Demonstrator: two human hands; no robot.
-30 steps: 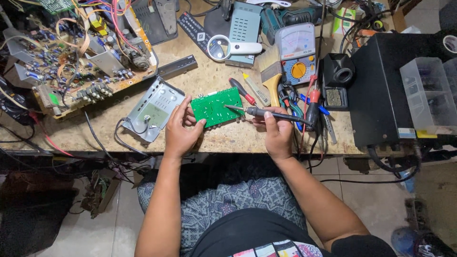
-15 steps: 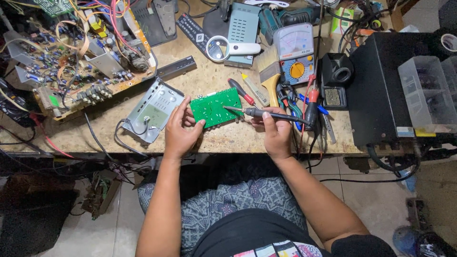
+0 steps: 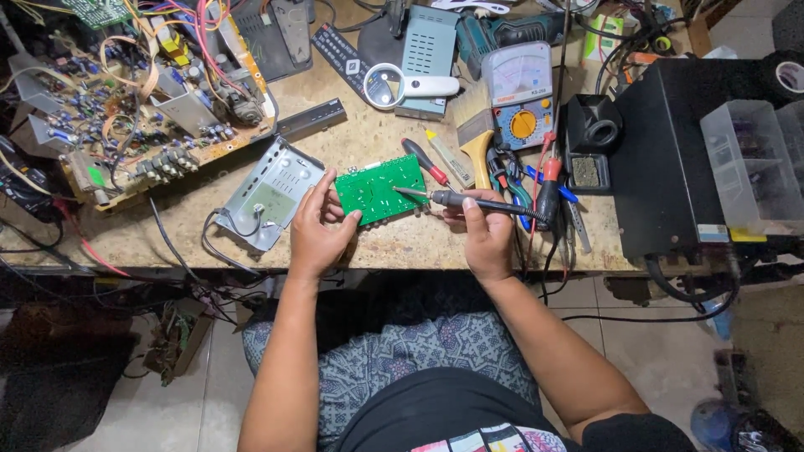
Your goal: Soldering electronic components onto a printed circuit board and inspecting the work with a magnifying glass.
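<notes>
Circuit board (image 3: 381, 187), green and flat, lies on the worktop (image 3: 394, 244) near its front edge. I judge it light, stiff and fragile, best held by its bare edges. My left hand (image 3: 319, 226) pinches its left edge between thumb and fingers. My right hand (image 3: 487, 233) is closed around a soldering iron (image 3: 477, 202), tip touching the board's right part. Red screwdriver (image 3: 425, 161) and brush (image 3: 476, 136) lie just beyond. Compared with a second ago, hands, board and iron have barely shifted.

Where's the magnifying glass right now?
In the head view, the magnifying glass lies at the bench's far centre, between the black remote and the multimeter.
</notes>
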